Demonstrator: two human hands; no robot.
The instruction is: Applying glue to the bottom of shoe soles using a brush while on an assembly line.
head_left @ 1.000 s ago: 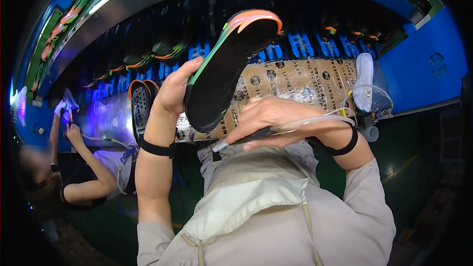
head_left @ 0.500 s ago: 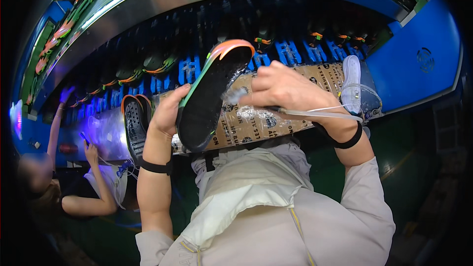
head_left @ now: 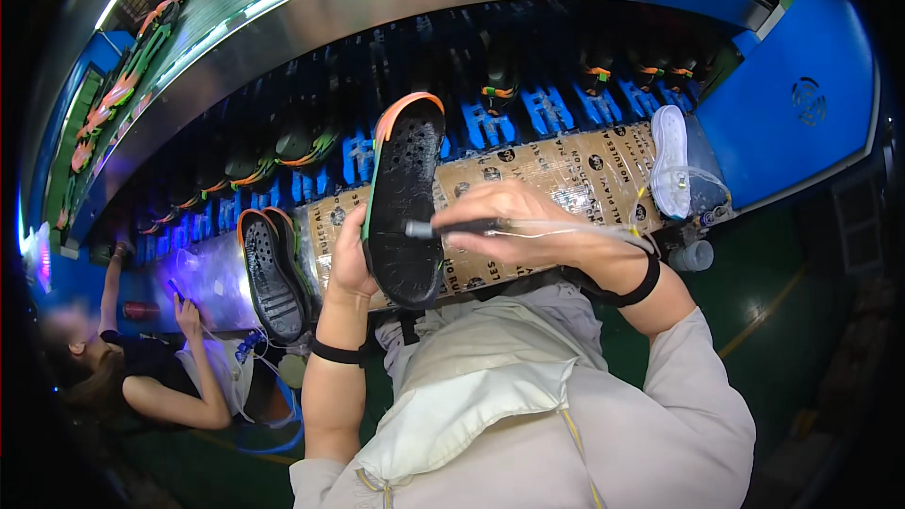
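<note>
My left hand (head_left: pixel 351 262) grips a black shoe sole (head_left: pixel 405 193) with an orange and green rim, holding it upright with its studded underside facing me. My right hand (head_left: pixel 514 221) is closed around a thin black pen-like tool (head_left: pixel 443 227) whose tip touches the middle of the sole. A thin clear tube or wire runs from the tool back toward my right wrist. Both wrists wear black bands.
A cardboard-covered bench (head_left: pixel 566 174) lies ahead, with a pair of black soles (head_left: pixel 269 269) at its left end and a white shoe (head_left: pixel 671 158) at its right. Blue holders with soles (head_left: pixel 302 146) line the conveyor behind. Another person (head_left: pixel 156 372) works at lower left.
My left hand lowered the sole and turned it more upright. My right hand came from the right onto the sole, bringing the tool tip onto its underside.
</note>
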